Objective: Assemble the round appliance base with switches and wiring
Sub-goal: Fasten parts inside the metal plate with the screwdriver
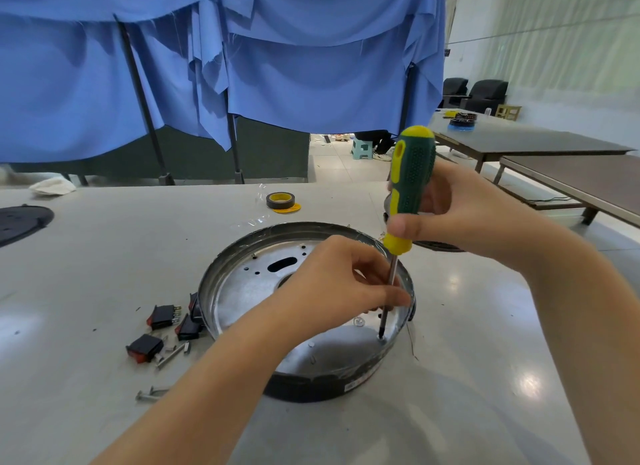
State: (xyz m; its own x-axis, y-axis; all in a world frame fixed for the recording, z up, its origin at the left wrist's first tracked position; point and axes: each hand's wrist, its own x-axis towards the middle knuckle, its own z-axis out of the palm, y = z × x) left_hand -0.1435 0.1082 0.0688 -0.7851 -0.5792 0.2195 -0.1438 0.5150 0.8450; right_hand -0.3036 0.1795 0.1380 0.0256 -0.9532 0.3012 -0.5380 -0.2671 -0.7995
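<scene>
Round base (pixel 242 284) seated lower centre of frame. Screwdriver (pixel 412 184) handle gripped by right hand (pixel 460 211); shaft pinched by left hand (pixel 332 284) near tip, seated on screw (pixel 382 340) at rim. Risk judged: tip cam-out if shaft tilted; screw stripped, fingers jabbed. Switches (pixel 162 317) left loose outside base.

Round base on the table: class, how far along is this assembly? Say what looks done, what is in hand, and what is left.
Done: little that shows; the round base lies open on the table.
In hand: the right hand grips the screwdriver, its tip at a screw in the base floor; the left hand steadies the shaft.
Left: three switches and loose bolts lie outside; no wiring visible.
</scene>
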